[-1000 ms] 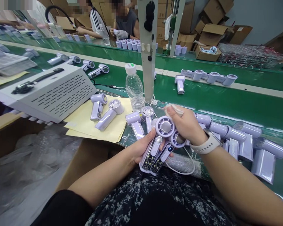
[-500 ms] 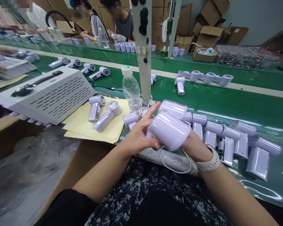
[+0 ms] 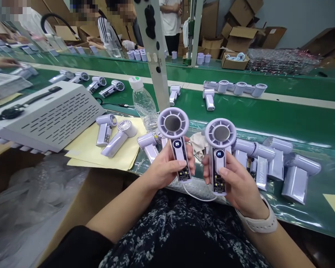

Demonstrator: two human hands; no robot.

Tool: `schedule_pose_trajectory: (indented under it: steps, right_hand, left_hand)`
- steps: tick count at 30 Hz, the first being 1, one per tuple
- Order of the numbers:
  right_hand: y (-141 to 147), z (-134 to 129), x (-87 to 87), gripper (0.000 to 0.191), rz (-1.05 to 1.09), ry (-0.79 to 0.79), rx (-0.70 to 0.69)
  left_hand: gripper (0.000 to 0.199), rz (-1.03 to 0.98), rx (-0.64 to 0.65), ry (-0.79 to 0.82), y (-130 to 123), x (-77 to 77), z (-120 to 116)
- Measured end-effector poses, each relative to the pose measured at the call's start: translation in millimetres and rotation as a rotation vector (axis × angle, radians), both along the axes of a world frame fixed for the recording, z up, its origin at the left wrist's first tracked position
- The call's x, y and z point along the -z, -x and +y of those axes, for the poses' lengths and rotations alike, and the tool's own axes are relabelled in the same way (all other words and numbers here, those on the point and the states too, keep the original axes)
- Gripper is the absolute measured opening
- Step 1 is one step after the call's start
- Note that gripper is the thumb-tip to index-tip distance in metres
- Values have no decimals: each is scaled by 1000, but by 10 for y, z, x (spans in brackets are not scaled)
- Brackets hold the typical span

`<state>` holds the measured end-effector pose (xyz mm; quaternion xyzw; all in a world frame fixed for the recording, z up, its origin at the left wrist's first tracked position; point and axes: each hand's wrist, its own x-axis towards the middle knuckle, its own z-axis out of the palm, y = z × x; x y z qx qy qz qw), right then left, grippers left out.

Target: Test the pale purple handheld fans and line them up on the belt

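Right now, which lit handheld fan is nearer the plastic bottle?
The handheld fan in the left hand, beside the plastic bottle; the other fan, in the right hand, is right of the crumpled cloth.

From my remote seat I read a lit "20" on the round display (image 3: 176,144) of the handheld fan (image 3: 180,153) in the left hand (image 3: 164,167). I read "20" again on the second fan (image 3: 219,162), in the right hand (image 3: 242,182). The carton label (image 3: 273,31) is too small for me.
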<state>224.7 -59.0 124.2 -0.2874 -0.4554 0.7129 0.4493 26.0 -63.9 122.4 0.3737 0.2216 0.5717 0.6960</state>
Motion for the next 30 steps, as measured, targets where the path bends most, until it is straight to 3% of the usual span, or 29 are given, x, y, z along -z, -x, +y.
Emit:
schedule_pose_trajectory:
  steps: [8, 14, 18, 22, 30]
  right_hand:
    - [31, 7, 122, 28, 2, 103, 101]
    - [34, -1, 182, 26, 14, 118, 46]
    - [-12, -10, 192, 26, 7, 78, -36]
    - [3, -3, 159, 25, -8, 56, -13]
    - [-3, 4, 176, 23, 9, 125, -19]
  left_hand:
    - [50, 90, -21, 73, -39, 38, 109]
    - [52, 95, -90, 133, -22, 155, 148]
    - [47, 59, 18, 32, 5, 122, 87]
    - [44, 75, 20, -20, 25, 81, 82]
    - [43, 139, -120, 80, 18, 183, 179]
